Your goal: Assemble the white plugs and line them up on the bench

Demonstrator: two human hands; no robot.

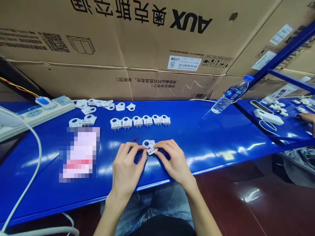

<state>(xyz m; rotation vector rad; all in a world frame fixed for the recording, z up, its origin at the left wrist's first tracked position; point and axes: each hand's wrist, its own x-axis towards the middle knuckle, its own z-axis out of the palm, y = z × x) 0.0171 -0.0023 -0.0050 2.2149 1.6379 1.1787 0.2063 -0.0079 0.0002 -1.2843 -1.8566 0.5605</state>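
Note:
Between my two hands, low over the blue table, is a white plug housing (pixel 152 151) with a round ring at its top and metal pins at its lower edge. A small red part shows on its face. My left hand (pixel 127 165) pinches the left side with thumb and fingers. On the other side, my right hand (pixel 174 160) grips the right edge in the same way. Just beyond my left fingers lie small red and black parts (pixel 135 139). A row of similar plug housings (pixel 137 121) stands farther back, pins toward me.
White ring-shaped covers (pixel 98 103) lie at the back left, near a power strip (pixel 36 113). A blurred pink sheet (pixel 80 152) is on the left. A water bottle (pixel 230 95) leans by the blue rack post. Another person's hand (pixel 307 118) is at far right.

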